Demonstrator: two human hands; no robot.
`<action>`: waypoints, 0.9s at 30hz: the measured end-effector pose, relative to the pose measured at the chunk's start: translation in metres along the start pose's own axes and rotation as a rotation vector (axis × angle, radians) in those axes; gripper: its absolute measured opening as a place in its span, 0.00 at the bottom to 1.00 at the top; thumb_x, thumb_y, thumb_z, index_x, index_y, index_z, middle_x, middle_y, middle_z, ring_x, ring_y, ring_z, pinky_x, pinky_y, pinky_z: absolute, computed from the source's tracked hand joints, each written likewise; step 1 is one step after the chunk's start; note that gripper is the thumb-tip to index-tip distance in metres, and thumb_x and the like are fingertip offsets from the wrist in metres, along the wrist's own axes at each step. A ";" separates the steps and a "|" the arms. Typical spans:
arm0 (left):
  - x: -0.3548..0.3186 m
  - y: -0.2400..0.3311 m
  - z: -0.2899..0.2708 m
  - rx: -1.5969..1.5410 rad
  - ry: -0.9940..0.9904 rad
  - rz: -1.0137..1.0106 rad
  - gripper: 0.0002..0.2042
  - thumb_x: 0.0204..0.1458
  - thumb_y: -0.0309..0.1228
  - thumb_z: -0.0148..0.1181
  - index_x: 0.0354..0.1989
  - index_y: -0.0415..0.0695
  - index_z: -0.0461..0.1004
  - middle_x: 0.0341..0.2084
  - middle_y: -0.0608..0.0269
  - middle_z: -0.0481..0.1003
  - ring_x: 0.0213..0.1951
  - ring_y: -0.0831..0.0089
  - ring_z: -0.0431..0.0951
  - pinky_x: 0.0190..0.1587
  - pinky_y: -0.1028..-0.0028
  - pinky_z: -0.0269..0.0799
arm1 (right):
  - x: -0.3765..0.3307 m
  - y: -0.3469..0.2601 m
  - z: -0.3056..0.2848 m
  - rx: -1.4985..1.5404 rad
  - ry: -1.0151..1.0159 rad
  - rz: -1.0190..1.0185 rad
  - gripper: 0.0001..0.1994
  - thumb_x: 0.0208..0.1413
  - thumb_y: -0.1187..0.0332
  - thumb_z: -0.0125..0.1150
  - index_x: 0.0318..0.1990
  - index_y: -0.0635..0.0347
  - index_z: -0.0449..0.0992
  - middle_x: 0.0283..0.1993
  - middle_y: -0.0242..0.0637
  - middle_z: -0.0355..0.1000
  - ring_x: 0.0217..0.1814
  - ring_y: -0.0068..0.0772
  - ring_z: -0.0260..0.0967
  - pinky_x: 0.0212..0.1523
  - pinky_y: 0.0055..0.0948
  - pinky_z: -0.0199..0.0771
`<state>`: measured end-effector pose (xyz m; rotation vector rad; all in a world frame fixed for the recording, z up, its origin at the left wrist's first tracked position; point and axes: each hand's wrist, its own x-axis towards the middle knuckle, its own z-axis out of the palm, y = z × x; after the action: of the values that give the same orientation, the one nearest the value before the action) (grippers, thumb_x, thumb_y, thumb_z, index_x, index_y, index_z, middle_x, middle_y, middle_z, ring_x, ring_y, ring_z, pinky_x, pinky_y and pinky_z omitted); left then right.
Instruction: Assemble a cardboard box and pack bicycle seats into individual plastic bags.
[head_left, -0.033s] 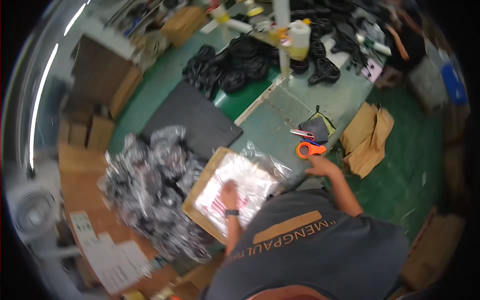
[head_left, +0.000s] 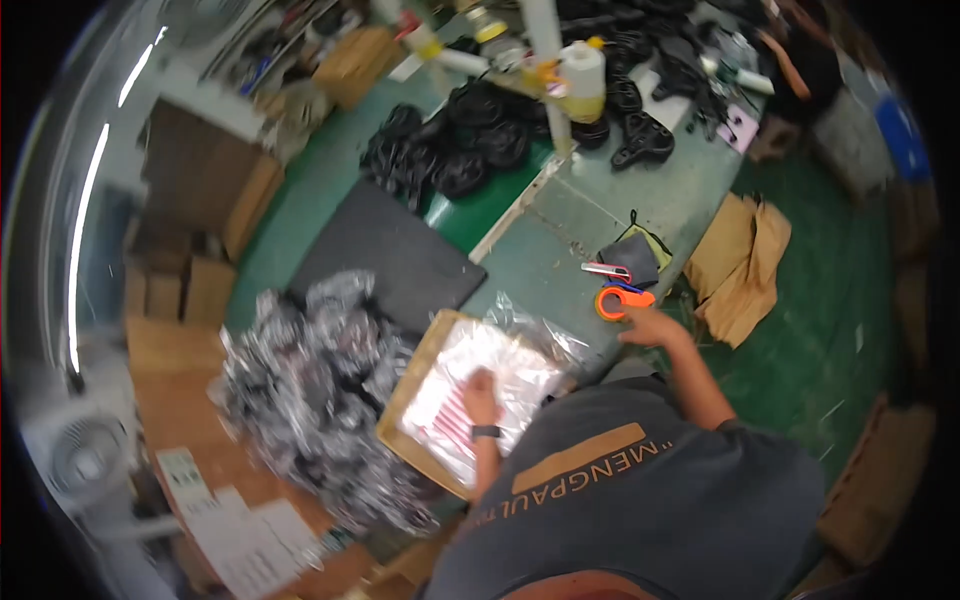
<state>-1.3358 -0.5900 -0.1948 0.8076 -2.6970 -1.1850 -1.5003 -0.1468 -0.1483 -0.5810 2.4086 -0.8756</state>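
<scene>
Head view: The left hand (head_left: 481,393) is laid flat, fingers together, on a stack of clear plastic bags with red print (head_left: 470,400), which is pressed from above rather than gripped. The stack is carried on a flat brown cardboard sheet (head_left: 415,385) directly beneath the palm. Just to the left of that hand, a heap of crinkled silver foil packets (head_left: 310,400) is seen, touching the cardboard's edge. The right hand (head_left: 648,325) is extended well apart from the left, resting on the green table (head_left: 560,240); whether its fingers are closed cannot be told. Just beyond its fingertips an orange round tape dispenser (head_left: 613,301) lies, near or touching; contact cannot be confirmed. Further beyond, a dark grey pouch (head_left: 630,258) is noted.
</scene>
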 end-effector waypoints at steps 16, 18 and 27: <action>-0.007 0.020 0.080 -0.131 -0.059 -0.339 0.14 0.64 0.37 0.66 0.47 0.36 0.83 0.27 0.62 0.82 0.23 0.77 0.76 0.24 0.75 0.70 | 0.330 0.253 -0.231 1.382 0.773 0.756 0.46 0.56 0.61 0.73 0.80 0.47 0.53 0.73 0.43 0.66 0.73 0.51 0.63 0.65 0.57 0.67; -0.016 0.036 0.084 -0.122 0.014 -0.475 0.14 0.64 0.36 0.66 0.47 0.36 0.83 0.30 0.60 0.83 0.26 0.76 0.79 0.27 0.74 0.73 | 0.360 0.263 -0.229 1.343 0.718 0.749 0.38 0.55 0.60 0.74 0.73 0.49 0.64 0.72 0.41 0.68 0.72 0.47 0.64 0.64 0.55 0.67; -0.048 0.035 0.104 0.405 -0.011 -0.379 0.38 0.65 0.50 0.59 0.75 0.34 0.58 0.73 0.22 0.55 0.75 0.32 0.53 0.77 0.50 0.50 | 0.345 0.198 -0.133 0.898 0.897 0.477 0.26 0.46 0.63 0.84 0.43 0.61 0.70 0.41 0.36 0.72 0.43 0.29 0.71 0.47 0.33 0.74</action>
<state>-1.3388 -0.4774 -0.2363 1.4181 -2.9202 -0.6859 -1.8902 -0.1337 -0.3032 0.8485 2.2427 -2.0606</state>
